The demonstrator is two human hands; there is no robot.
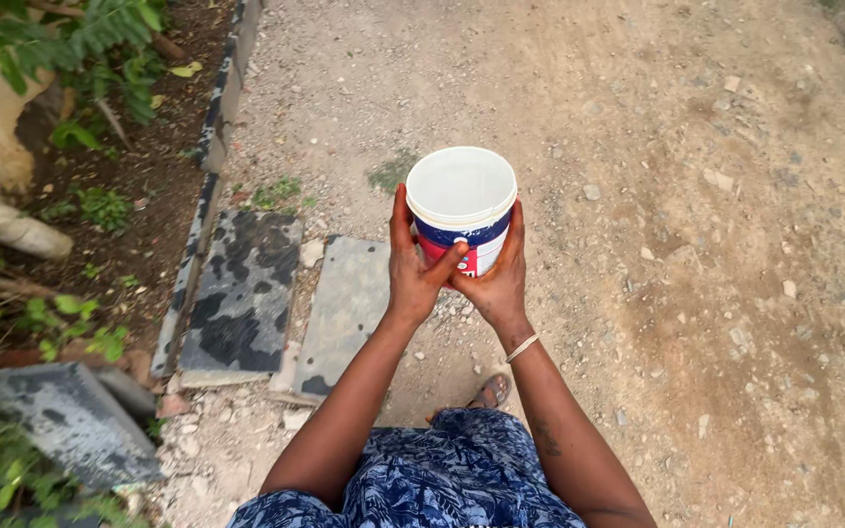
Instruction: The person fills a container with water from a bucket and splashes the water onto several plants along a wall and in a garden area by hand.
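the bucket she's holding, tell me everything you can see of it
The bucket is a small round pail, plastic by its look, white inside and at the rim, with a blue and red band around its side. It is upright, open-topped and looks empty. The left hand and right hand cup it from below, over a gravel path.

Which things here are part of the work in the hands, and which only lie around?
In hand:
- bucket, white, open top, held up in front
- left hand and right hand, both gripping it from below

Lying about:
- stone slabs on the ground
- curb beside the soil
- plants
- loose stones on the dirt path
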